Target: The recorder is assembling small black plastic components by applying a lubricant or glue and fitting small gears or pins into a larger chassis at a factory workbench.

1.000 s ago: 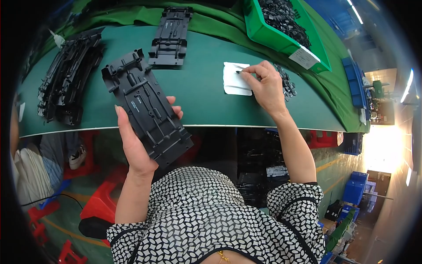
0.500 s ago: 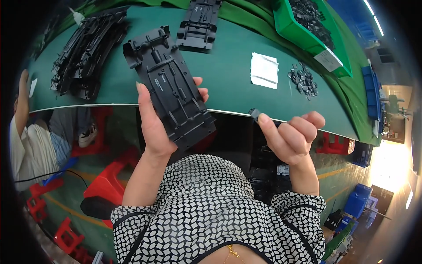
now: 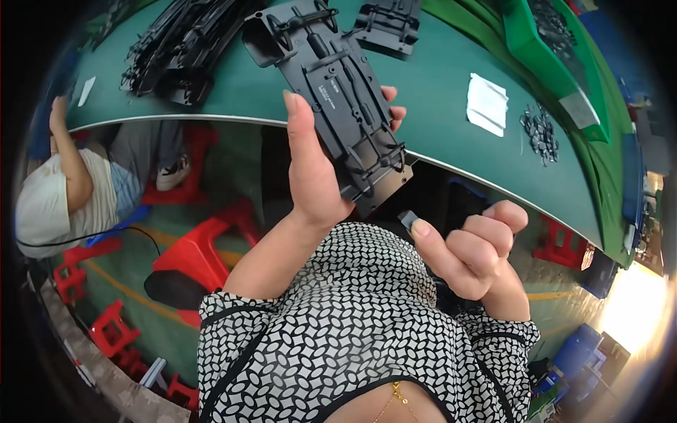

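My left hand (image 3: 310, 169) grips a long black plastic chassis plate (image 3: 331, 92), held up in front of the green table's edge with its ribbed side facing me. My right hand (image 3: 469, 250) is curled below the plate's near end and pinches a small dark clip (image 3: 407, 219) between thumb and forefinger. The clip sits just under the plate's lower corner, a short gap apart from it.
On the green table (image 3: 437, 84) lie a pile of black chassis plates (image 3: 183, 42), one more plate (image 3: 388, 25), a white bag (image 3: 486, 104), a heap of small black clips (image 3: 539, 130) and a green bin (image 3: 550, 42). A seated person (image 3: 63, 190) and red stools (image 3: 197, 254) are at left.
My right hand left the white bag on the table and came down toward me with a small clip. It now sits close under the plate, which my left hand has raised.
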